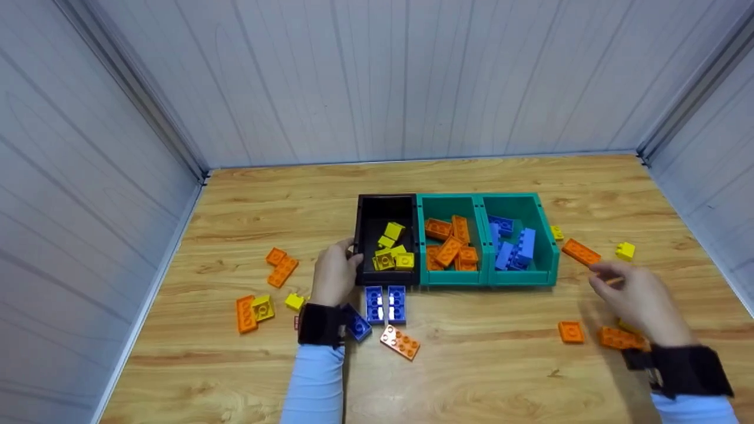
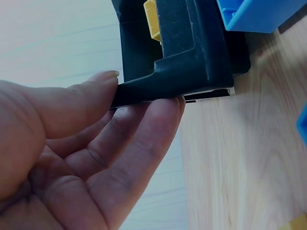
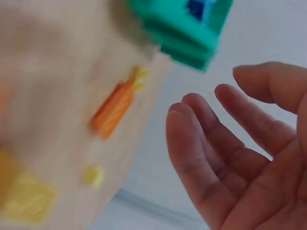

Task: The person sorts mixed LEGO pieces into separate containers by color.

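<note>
My left hand (image 1: pixel 334 272) pinches the left wall of the black bin (image 1: pixel 366 275) between thumb and fingers, as the left wrist view also shows. Yellow bricks (image 1: pixel 393 259) lie in that bin. My right hand (image 1: pixel 639 297) hovers over the table's right side with fingers apart and nothing between them. Closest to its fingertips is a long orange brick (image 1: pixel 581 252). A small yellow brick (image 1: pixel 625 251) lies just beyond. Beneath the hand and wrist are another orange brick (image 1: pixel 618 338) and a partly hidden yellow one. In the right wrist view the bricks are blurred.
Joined to the black bin are two green bins (image 1: pixel 518 279), one with orange bricks (image 1: pixel 449 250), one with blue bricks (image 1: pixel 518 250). Blue bricks (image 1: pixel 374 305) and an orange brick (image 1: pixel 400 342) lie in front. More orange and yellow bricks (image 1: pixel 263 307) are scattered left. Panel walls (image 1: pixel 377 82) enclose the table.
</note>
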A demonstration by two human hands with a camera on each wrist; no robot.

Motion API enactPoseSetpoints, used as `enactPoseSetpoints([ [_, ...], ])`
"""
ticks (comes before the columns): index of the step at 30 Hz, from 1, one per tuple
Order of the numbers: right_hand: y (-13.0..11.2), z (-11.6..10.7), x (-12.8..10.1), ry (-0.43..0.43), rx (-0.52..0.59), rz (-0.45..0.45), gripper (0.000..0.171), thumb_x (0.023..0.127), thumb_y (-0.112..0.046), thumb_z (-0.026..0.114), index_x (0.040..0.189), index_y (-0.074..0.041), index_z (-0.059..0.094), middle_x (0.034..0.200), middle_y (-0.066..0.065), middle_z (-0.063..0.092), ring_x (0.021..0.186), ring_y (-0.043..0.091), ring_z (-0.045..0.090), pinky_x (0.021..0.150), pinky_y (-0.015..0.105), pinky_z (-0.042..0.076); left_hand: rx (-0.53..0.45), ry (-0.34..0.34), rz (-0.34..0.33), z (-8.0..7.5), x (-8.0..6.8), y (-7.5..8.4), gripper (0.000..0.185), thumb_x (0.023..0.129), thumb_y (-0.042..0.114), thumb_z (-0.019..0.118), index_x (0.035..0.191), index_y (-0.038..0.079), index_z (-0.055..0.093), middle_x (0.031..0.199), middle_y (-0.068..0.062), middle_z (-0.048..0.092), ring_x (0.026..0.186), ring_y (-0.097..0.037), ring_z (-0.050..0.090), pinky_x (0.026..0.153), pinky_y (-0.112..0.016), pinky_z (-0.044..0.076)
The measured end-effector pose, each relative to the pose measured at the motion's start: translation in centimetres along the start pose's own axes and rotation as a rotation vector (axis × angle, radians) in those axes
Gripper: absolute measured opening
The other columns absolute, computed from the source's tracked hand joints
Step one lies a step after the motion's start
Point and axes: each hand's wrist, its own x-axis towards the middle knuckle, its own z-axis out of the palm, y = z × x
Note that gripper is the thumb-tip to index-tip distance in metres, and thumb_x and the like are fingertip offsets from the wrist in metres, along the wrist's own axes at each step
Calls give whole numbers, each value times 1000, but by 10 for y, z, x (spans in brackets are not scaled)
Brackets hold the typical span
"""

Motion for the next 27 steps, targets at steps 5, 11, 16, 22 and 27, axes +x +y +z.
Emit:
enactPoseSetpoints([
  [5, 28, 1, -19, -106, -52, 118, 44, 98, -26, 62, 130, 6, 58, 111, 26, 64, 89, 35, 65, 62, 38, 50, -2, -1, 0, -1, 0, 1, 38, 95, 7, 65, 132, -3, 60, 96, -14, 70, 84, -25, 65, 76, -39, 54],
  [11, 46, 4, -40, -114, -105, 250, 49, 94, -21, 69, 130, 8, 55, 116, 33, 59, 91, 42, 59, 68, 48, 48, -8, -7, 3, 0, -1, 1, 38, 96, 6, 64, 132, -4, 59, 99, -15, 70, 86, -25, 65, 76, -38, 54],
  [16, 52, 10, -54, -154, -95, 224, 51, 88, -19, 75, 128, 7, 57, 114, 33, 58, 90, 40, 60, 70, 50, 49, -7, -2, 10, 1, 0, 0, 37, 96, 7, 65, 131, -3, 61, 97, -14, 70, 84, -25, 65, 74, -38, 54],
  [22, 56, 17, -60, -172, -112, 129, 62, 83, -26, 82, 131, 3, 57, 120, 33, 50, 99, 46, 55, 75, 57, 48, 10, 11, 33, 0, -1, -1, 35, 95, 6, 66, 129, -3, 62, 93, -13, 71, 81, -24, 66, 73, -38, 54],
  [27, 58, 20, -59, -175, -98, 92, 63, 84, -22, 81, 135, 3, 54, 133, 35, 40, 113, 56, 46, 84, 67, 43, 3, 7, 34, 0, -2, 0, 36, 95, 6, 66, 129, -4, 62, 94, -14, 71, 82, -25, 66, 73, -38, 54],
])
